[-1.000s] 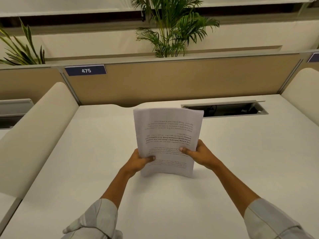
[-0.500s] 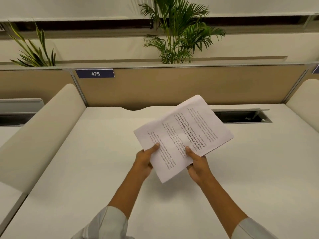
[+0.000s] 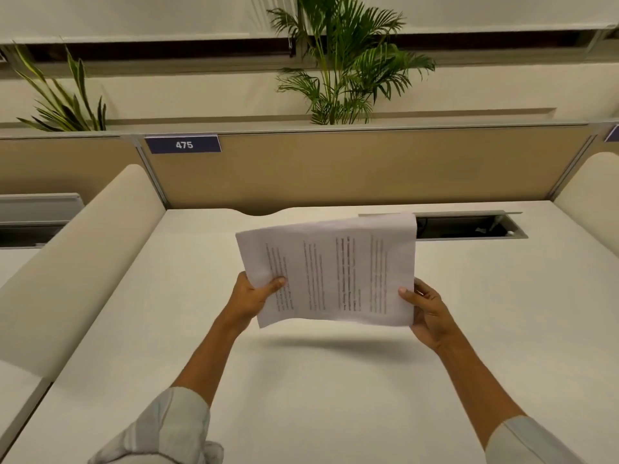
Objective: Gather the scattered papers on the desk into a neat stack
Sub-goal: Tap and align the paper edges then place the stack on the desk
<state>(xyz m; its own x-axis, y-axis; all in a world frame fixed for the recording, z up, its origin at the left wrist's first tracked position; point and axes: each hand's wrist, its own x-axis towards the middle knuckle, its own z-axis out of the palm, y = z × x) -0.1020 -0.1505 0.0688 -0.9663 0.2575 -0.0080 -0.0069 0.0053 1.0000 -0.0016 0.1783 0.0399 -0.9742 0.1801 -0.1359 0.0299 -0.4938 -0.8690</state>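
A stack of white printed papers (image 3: 335, 269) hangs in the air above the white desk (image 3: 301, 396), turned sideways so the text lines run vertically. My left hand (image 3: 254, 296) grips its left short edge, thumb on top. At the lower right corner my right hand (image 3: 425, 313) holds the stack, thumb on the front sheet. The sheets look aligned and bow slightly; a shadow falls on the desk beneath them. I see no loose sheets on the desk.
A tan partition (image 3: 368, 169) with a blue "475" label (image 3: 183, 144) closes off the desk's far side. An open cable tray (image 3: 469, 226) sits at the back right. Padded cream dividers (image 3: 73, 262) flank both sides. Plants (image 3: 341, 61) stand behind the partition.
The stack went from upright with its lower edge near the desk to tilted, and is now turned fully sideways and lifted. My hands have spread apart to its two short ends.
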